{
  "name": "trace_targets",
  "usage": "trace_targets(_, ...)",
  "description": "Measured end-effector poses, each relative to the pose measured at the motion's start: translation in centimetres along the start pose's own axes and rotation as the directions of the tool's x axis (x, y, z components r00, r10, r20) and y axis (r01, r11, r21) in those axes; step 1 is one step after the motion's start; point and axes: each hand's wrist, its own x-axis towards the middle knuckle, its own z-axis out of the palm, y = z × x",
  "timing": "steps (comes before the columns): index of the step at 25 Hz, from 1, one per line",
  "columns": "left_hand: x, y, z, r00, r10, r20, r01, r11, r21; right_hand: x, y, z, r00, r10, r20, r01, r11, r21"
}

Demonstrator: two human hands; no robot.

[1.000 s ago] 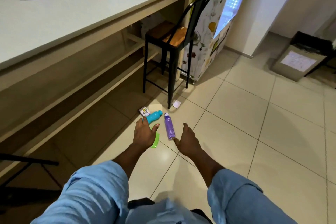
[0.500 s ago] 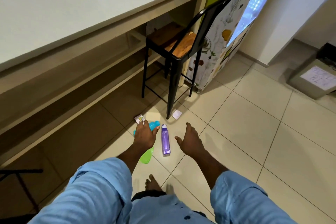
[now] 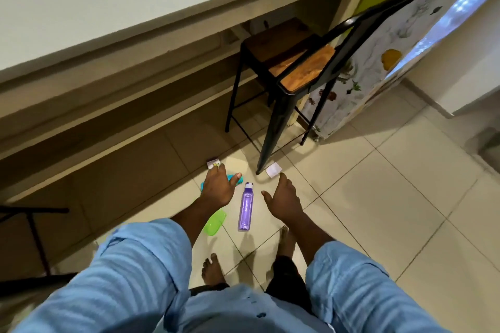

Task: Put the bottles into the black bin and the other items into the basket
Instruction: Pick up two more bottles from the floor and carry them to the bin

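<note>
A purple bottle (image 3: 246, 207) with a white cap lies on the tiled floor between my two hands. My left hand (image 3: 219, 187) hovers open over a teal bottle (image 3: 234, 179), hiding most of it. My right hand (image 3: 284, 199) is open to the right of the purple bottle, fingers spread, holding nothing. A green plastic scoop (image 3: 215, 222) lies beside my left forearm. A small printed packet (image 3: 212, 163) peeks out past my left fingertips. A white paper square (image 3: 273, 170) rests by the chair leg. No black bin or basket is in view.
A black metal chair (image 3: 305, 70) with a wooden seat stands just beyond the items, one leg near the white paper. A long white table (image 3: 108, 8) runs along the left, with a blue bottle edge at the top. A patterned cabinet (image 3: 378, 62) stands behind the chair. My bare feet are below.
The view has tilted down and closer to the floor. Both hands have lowered towards the bottles, the left now covering the teal bottle.
</note>
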Motion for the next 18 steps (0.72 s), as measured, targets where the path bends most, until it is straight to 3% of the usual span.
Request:
trace_targets(6,4.3,1.9,1.6,0.977,-0.211,0.017,0.212,0.972,-0.104,8.0,0.4,0.0,0.978,-0.098,0.182,0.113,0.991,-0.073)
trace_targets(9,6.8,0.4,5.2,0.963,-0.262,0.058,0.263,0.965,-0.018,13.2,2.0,2.4,0.968,-0.059,0.243,0.084,0.992,-0.095)
trace_targets(13,11.7,-4.6,11.3,0.949,-0.304,0.087,0.298,0.951,0.08,19.5,4.0,9.2,0.965,0.075,0.253,-0.07,0.997,-0.028)
trace_targets(18,23.7,-15.0,23.1,0.928,-0.36,0.099,0.347,0.929,0.126,28.1,10.8,24.3,0.939,0.179,0.293,-0.179,0.983,-0.027)
